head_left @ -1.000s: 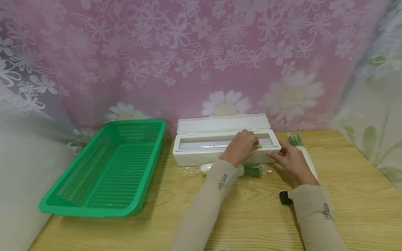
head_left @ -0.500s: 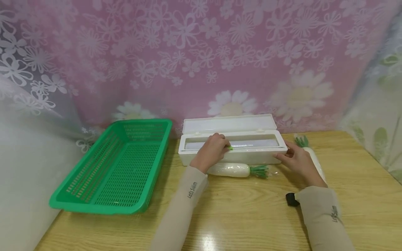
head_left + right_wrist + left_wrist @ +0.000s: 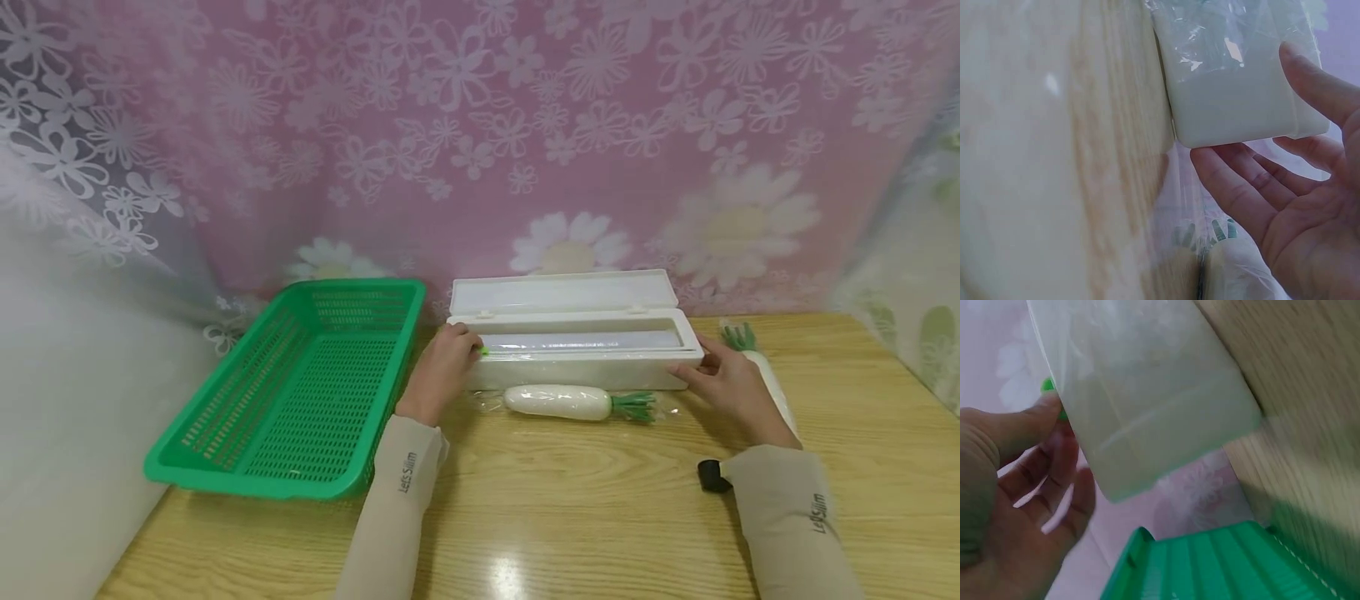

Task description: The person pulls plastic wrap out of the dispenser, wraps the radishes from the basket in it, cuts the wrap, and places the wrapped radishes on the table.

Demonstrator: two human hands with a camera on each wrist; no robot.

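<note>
A white cling film dispenser (image 3: 585, 373) stands on the table with its lid (image 3: 562, 292) raised. The film roll (image 3: 585, 341) shows inside. At its left end my left hand (image 3: 441, 371) pinches the small green slide cutter (image 3: 1047, 384) between thumb and fingers. My right hand (image 3: 735, 392) holds the right end, thumb on the front and fingers against the end wall (image 3: 1241, 112). Clear film hangs over the dispenser's front in the right wrist view. Just before it lies a white radish (image 3: 558, 402) with green stalks, in clear wrapping.
A green plastic basket (image 3: 240, 487) stands at the left, close to my left forearm. Another wrapped radish (image 3: 767, 375) lies beyond my right hand, partly hidden by it. A pink flowered curtain (image 3: 480, 167) hangs behind the table. A black piece (image 3: 712, 476) sticks out at my right cuff.
My left hand has slid the green cutter leftward along the dispenser, from near its right end to its left end, uncovering the front radish. My right hand keeps its hold.
</note>
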